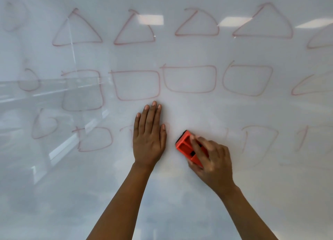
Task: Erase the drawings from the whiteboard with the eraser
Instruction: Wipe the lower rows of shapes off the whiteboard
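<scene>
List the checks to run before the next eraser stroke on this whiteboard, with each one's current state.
1. Right hand grips the eraser: ok.
2. Eraser felt flat on the whiteboard: cannot tell, blurred.
3. Left hand out of the stroke path: not ok, it lies flat beside the eraser.
4. Half-wiped shape right of the eraser gone: not ok, traces show.
5. Triangle row and rectangle row erased: not ok, both intact.
</scene>
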Demonstrator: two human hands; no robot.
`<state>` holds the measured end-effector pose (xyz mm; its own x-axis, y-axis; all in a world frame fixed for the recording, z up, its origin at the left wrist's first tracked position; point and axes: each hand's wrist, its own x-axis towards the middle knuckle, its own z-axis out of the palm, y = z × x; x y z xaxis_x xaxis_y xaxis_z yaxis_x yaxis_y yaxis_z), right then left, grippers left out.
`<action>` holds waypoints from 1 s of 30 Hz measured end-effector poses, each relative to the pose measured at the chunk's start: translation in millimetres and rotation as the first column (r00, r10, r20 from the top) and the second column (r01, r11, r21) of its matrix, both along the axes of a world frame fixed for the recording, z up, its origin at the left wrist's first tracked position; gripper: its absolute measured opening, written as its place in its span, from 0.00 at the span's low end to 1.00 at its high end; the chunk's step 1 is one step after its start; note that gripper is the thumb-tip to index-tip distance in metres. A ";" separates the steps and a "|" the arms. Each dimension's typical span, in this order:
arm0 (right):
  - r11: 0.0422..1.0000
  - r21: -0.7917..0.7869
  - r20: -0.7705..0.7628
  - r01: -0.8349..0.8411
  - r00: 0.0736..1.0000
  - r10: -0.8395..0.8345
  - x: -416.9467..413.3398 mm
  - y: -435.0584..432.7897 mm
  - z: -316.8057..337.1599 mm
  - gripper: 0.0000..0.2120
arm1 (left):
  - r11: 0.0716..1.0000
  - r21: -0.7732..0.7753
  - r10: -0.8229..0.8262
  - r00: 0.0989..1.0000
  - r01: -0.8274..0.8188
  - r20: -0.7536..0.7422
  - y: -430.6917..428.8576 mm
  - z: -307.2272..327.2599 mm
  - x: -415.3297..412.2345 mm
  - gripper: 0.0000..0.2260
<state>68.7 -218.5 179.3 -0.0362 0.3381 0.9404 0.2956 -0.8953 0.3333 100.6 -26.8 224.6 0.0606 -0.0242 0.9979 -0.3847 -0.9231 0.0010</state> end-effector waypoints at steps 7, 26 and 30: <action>0.769 0.639 0.041 0.027 0.997 -0.069 5.9 13.8 31.4 0.26 | 1.000 -0.008 -0.001 1.000 0.001 -0.002 -1.2 -0.2 -0.4 0.21; 0.739 0.672 -0.010 0.048 0.998 -0.056 -1.5 -11.1 30.6 0.28 | 1.000 -0.009 0.015 1.000 -0.015 0.002 -2.1 -0.3 0.7 0.21; 0.988 0.143 -0.110 0.058 0.993 -0.042 -8.8 1.1 -25.2 0.26 | 1.000 -0.003 0.023 1.000 -0.023 -0.004 -0.7 -0.5 0.6 0.21</action>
